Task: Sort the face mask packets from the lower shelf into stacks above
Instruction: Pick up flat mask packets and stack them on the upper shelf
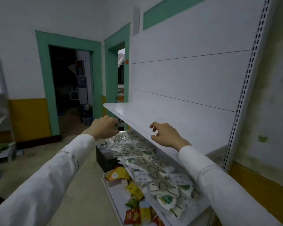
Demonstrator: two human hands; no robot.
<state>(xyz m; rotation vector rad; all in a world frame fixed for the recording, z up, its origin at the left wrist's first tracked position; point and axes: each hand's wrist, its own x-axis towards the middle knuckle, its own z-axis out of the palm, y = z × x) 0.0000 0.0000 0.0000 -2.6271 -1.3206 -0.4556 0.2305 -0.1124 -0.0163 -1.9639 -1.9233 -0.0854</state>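
Note:
A heap of face mask packets [147,162], clear and white wrappers with black ear loops and green labels, covers the lower shelf. The white upper shelf [183,118] above it is bare. My left hand [104,127] hovers in the air off the upper shelf's left front corner, fingers loosely curled, holding nothing. My right hand [165,133] hangs just in front of the upper shelf's front edge, above the heap, fingers bent and apart, holding nothing. Both arms wear white sleeves.
A bottom shelf [114,191] holds yellow, red and green snack packets [136,191]. A black crate [104,160] stands at the shelf unit's left end. The white back panel rises behind, with a slotted upright [245,88] at the right. Two green-framed doorways [70,82] open at the left.

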